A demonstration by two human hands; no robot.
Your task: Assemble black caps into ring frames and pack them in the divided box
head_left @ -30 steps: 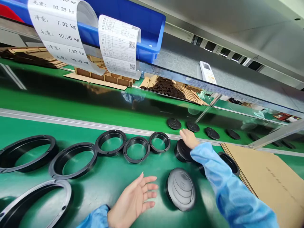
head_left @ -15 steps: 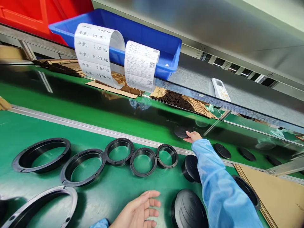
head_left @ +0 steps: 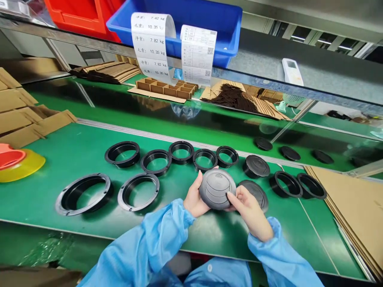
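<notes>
Both my hands hold a round grey domed cap [head_left: 217, 188] above the green table [head_left: 74, 153]. My left hand [head_left: 195, 196] grips its left edge with fingers curled round it. My right hand [head_left: 249, 209] pinches its right edge. Just behind the held cap another dark cap [head_left: 254, 189] lies flat on the table. A row of black plastic rings [head_left: 181, 151] runs across the table beyond my hands, and a black cap [head_left: 255, 165] sits at the row's right end.
Two larger black rings [head_left: 82, 193] lie at the front left. Flat cardboard sheets [head_left: 351, 191] are stacked at the right, folded cardboard [head_left: 20, 115] at the left by a yellow-and-red object [head_left: 16, 163]. A conveyor belt [head_left: 167, 115] carries black discs [head_left: 289, 152]. Blue bin [head_left: 206, 18] with paper labels overhead.
My right hand came back from the belt and my left hand closed; both now hold the grey cap lifted off the table. The view pulled back and lower.
</notes>
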